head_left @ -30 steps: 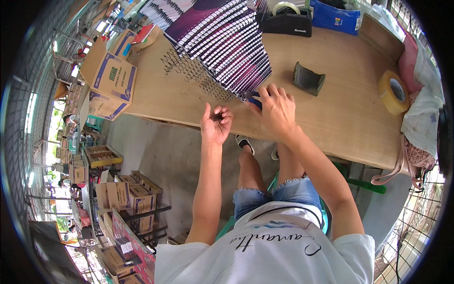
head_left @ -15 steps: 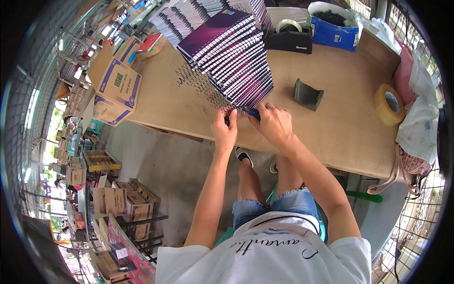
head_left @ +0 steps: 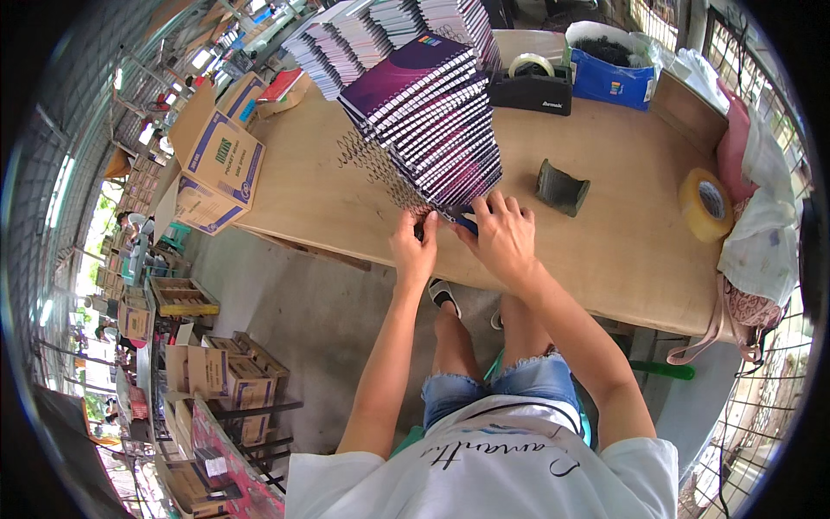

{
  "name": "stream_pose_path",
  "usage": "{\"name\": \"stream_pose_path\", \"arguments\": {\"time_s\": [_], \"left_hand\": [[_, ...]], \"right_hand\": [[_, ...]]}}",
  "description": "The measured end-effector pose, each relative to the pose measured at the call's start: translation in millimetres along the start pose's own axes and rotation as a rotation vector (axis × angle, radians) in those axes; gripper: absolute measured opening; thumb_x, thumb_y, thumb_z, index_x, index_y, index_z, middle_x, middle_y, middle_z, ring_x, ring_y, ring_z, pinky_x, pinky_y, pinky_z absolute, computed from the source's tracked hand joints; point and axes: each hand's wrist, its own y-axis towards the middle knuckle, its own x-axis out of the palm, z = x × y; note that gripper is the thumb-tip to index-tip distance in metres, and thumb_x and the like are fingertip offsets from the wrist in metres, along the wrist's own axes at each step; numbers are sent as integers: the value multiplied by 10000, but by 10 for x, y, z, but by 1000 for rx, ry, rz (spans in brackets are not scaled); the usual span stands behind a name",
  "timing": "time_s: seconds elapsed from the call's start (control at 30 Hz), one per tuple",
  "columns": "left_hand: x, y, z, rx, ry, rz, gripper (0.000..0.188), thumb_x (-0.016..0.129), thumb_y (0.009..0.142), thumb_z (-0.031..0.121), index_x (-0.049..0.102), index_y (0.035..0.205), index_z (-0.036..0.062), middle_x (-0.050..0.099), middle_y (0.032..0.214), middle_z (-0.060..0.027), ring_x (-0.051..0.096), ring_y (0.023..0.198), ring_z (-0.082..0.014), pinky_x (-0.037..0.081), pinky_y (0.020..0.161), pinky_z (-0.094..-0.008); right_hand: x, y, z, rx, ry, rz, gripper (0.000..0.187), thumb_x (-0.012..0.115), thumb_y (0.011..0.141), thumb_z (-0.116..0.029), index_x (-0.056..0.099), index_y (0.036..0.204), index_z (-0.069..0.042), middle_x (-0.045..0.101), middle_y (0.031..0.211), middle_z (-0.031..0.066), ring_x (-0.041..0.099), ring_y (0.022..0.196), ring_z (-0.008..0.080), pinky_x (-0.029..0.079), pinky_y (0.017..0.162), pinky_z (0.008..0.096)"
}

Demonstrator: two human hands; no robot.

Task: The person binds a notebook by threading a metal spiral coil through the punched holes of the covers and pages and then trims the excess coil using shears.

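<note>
A tall stack of purple spiral notebooks (head_left: pixel 406 82) stands fanned on the table in front of me, their coil edges toward me. Long loose ends of black wire coil (head_left: pixel 367 164) stick out from the stack's left side. My left hand (head_left: pixel 415 246) is closed at the stack's lowest near corner, fingers pinched on a coil end. Beside it, my right hand (head_left: pixel 504 238) wraps round blue-handled pliers (head_left: pixel 465 221), their dark jaws at the same corner, close to the left fingertips. The jaws' exact grip is too small to make out.
Behind stand more notebook stacks (head_left: pixel 346 43), a black tape dispenser (head_left: pixel 540 86) and a blue box of black coils (head_left: pixel 612 76). A dark curved piece (head_left: pixel 562 188) and a yellow tape roll (head_left: pixel 707 205) lie right. An open carton (head_left: pixel 220 160) sits at the table's left end.
The whole view has shifted slightly, so the table and stack appear a little lower. Both hands stay at the stack's near corner; the right hand's fingers have spread a little on the pliers.
</note>
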Motion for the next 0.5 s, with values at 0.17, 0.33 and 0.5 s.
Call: {"name": "stream_pose_path", "arguments": {"time_s": [0.17, 0.33, 0.5], "left_hand": [[14, 26, 48, 17, 29, -7, 166, 604, 928, 154, 584, 974, -4, 691, 789, -109, 672, 714, -193, 506, 676, -324], [-19, 11, 42, -10, 4, -6, 170, 606, 932, 161, 584, 961, -5, 688, 779, -95, 646, 689, -167, 495, 665, -312], [-55, -3, 48, -18, -21, 24, 183, 608, 937, 175, 590, 953, -6, 680, 777, -81, 612, 674, -139, 487, 656, -301]], "right_hand": [[74, 41, 41, 24, 53, -93, 388, 714, 781, -399, 605, 924, -55, 615, 874, 88, 639, 792, 285, 491, 645, 466], [-5, -13, 13, 28, 7, 1, 400, 717, 779, -424, 599, 902, -63, 613, 852, 73, 639, 768, 277, 483, 621, 445], [1, 9, -7, 13, 7, 53, 408, 708, 782, -424, 594, 922, -57, 590, 933, 98, 596, 865, 282, 461, 710, 463]]}}
